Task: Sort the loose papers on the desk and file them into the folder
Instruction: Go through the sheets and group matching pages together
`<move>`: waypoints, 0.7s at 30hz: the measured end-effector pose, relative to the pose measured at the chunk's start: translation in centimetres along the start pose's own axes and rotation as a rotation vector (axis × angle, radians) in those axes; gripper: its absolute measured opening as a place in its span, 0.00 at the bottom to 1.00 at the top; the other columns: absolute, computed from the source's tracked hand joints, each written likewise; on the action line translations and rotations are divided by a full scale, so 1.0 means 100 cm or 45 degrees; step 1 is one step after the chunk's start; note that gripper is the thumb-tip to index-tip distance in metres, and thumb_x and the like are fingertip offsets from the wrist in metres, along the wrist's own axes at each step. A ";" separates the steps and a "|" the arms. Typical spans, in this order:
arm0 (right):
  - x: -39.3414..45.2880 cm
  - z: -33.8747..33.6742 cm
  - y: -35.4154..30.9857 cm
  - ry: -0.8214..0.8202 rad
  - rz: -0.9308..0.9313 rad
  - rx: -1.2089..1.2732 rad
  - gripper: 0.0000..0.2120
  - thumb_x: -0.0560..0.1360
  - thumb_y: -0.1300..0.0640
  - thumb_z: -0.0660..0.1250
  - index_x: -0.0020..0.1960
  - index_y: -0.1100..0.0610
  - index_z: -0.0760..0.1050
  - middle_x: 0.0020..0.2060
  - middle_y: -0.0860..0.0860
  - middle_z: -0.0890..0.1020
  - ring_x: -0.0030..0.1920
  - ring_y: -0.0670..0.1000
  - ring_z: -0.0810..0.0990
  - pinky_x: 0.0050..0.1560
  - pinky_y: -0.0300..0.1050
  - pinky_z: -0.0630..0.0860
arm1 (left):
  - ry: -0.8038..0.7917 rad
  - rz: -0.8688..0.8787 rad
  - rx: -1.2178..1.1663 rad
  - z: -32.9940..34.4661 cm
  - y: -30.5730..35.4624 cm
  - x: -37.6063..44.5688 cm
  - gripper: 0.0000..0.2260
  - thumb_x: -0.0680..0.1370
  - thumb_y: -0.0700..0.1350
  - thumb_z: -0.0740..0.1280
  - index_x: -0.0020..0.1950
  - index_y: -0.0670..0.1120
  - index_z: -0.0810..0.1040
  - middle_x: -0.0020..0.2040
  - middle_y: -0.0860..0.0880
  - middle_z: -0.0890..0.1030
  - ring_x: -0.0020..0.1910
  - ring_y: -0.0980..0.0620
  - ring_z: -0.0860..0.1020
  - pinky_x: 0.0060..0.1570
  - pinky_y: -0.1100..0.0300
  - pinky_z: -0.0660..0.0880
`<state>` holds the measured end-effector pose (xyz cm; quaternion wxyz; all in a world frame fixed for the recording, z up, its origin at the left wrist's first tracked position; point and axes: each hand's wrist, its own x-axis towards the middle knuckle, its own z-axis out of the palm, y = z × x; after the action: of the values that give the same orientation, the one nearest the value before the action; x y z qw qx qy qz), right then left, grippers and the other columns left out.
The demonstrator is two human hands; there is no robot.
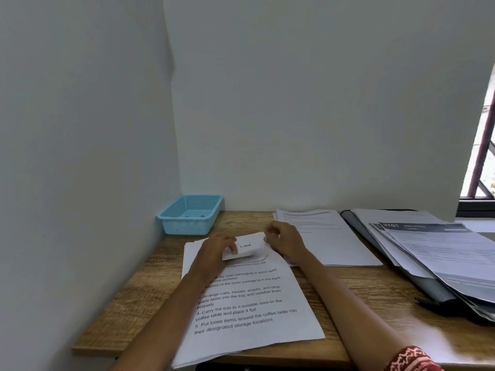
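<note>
Left hand [218,247] and right hand [285,241] pinch the folded top edge of the papers [249,303]. Folder [434,293] lies open, right.

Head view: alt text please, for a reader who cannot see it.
Both hands, left hand and right hand, hold the folded-over top edge of a printed sheet on a wooden desk. A blue basket sits in the corner; an open folder with papers lies right.

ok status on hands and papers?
Both hands pinching folded top edge of front stack. Folder open right, holding papers. Nothing blocking.
</note>
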<state>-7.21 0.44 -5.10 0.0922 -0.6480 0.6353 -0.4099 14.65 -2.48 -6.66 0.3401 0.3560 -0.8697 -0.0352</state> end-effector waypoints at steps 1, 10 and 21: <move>0.005 0.003 -0.001 -0.061 -0.022 -0.068 0.12 0.72 0.58 0.70 0.55 0.57 0.78 0.50 0.49 0.81 0.52 0.50 0.78 0.54 0.45 0.70 | -0.041 0.013 -0.018 0.001 -0.002 0.001 0.12 0.67 0.30 0.71 0.45 0.44 0.80 0.58 0.48 0.79 0.60 0.49 0.73 0.57 0.64 0.65; 0.017 0.006 0.000 -0.330 -0.111 -0.331 0.30 0.71 0.44 0.71 0.69 0.53 0.67 0.64 0.49 0.76 0.66 0.47 0.72 0.64 0.48 0.56 | -0.087 -0.172 -0.531 0.002 -0.019 0.010 0.33 0.65 0.21 0.65 0.25 0.63 0.79 0.48 0.58 0.79 0.48 0.73 0.75 0.49 0.77 0.67; -0.001 -0.018 -0.040 -0.550 0.074 0.595 0.11 0.75 0.50 0.69 0.57 0.50 0.76 0.53 0.52 0.82 0.55 0.52 0.81 0.54 0.48 0.77 | 0.082 -0.291 -0.400 -0.024 -0.027 -0.004 0.12 0.74 0.29 0.65 0.48 0.45 0.78 0.39 0.52 0.78 0.42 0.54 0.75 0.47 0.57 0.71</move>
<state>-5.39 1.91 -1.45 0.3832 -0.6628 0.5080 -0.3947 17.92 -3.82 -5.85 0.4131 0.3961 -0.7960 -0.1974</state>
